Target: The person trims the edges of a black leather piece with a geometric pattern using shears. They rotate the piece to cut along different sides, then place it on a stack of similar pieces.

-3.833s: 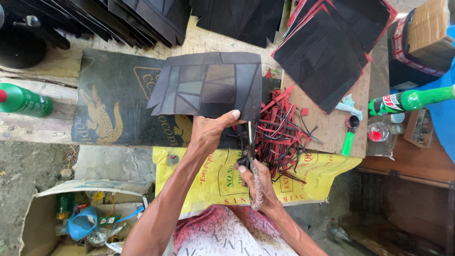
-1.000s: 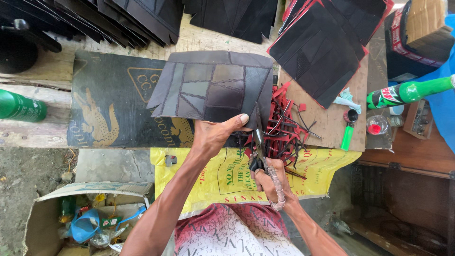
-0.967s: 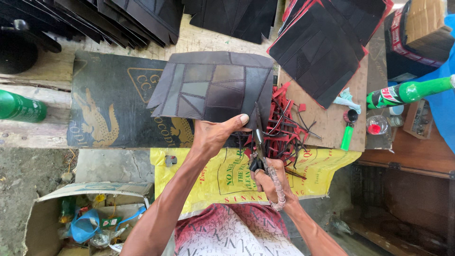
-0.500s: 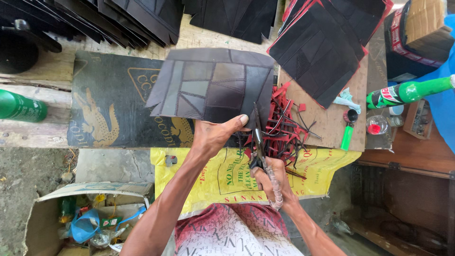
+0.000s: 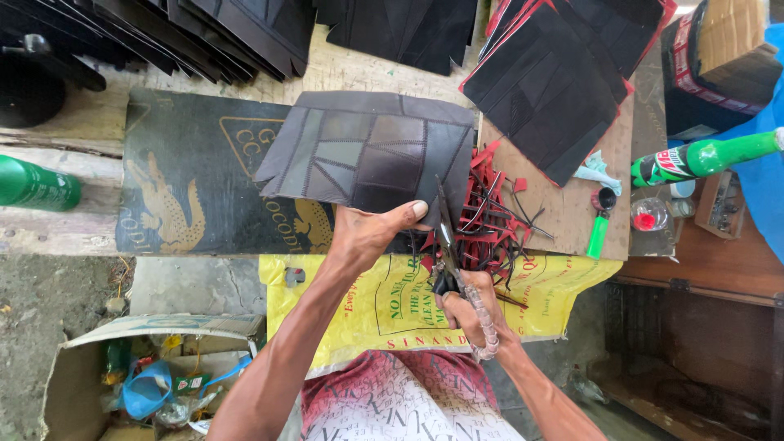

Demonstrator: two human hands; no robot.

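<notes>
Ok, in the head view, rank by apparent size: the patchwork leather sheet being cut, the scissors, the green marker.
1. Patchwork leather sheet, clearly largest.
2. Scissors, partly hidden in the right hand.
3. Green marker, smallest, though close to the scissors.

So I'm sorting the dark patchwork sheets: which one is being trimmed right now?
The grey-brown patchwork sheet pinched at its lower edge by the left hand, with scissors in the right hand at its right edge. The others lie stacked, untouched, along the table's far side.

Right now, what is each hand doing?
Left hand: closed, holding the patchwork leather sheet.
Right hand: closed on the scissors.
</notes>
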